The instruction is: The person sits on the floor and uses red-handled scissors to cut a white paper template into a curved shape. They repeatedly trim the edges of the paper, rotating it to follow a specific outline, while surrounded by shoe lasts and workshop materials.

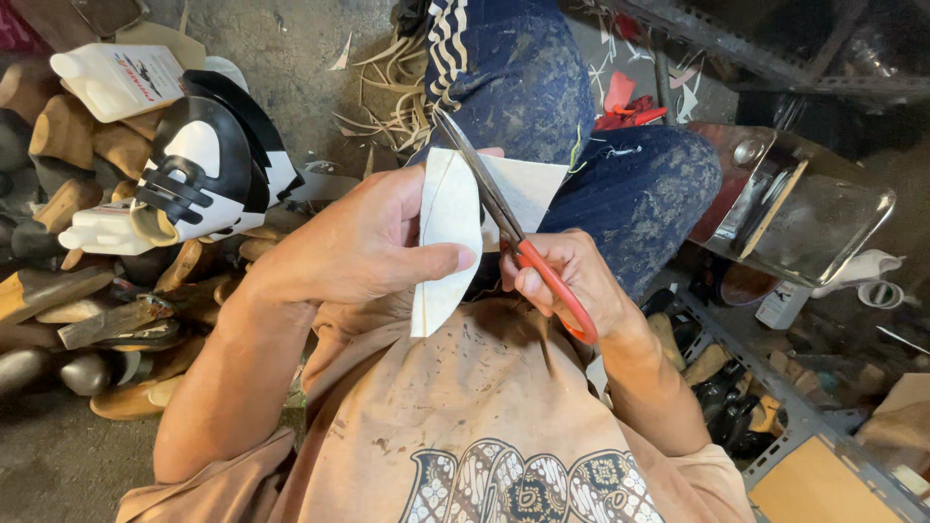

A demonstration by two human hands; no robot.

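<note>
White sheet point(448, 218), marked with a curved line, sits over the person's lap, pinched in the left hand point(363, 242). The right hand point(562, 276) is clamped on orange-handled scissors point(504, 218), whose blades lie midway along the sheet; the cut looks partly done.

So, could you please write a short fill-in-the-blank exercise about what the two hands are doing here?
1. The right hand holds scissors with ____ handles.
2. The left hand holds a ____ sheet marked with a curved line.
3. The scissor blades lie ____ the sheet, seen from the head camera.
4. Wooden shoe lasts are piled on the person's ____ side.

Missing words: red; white; across; left
</note>
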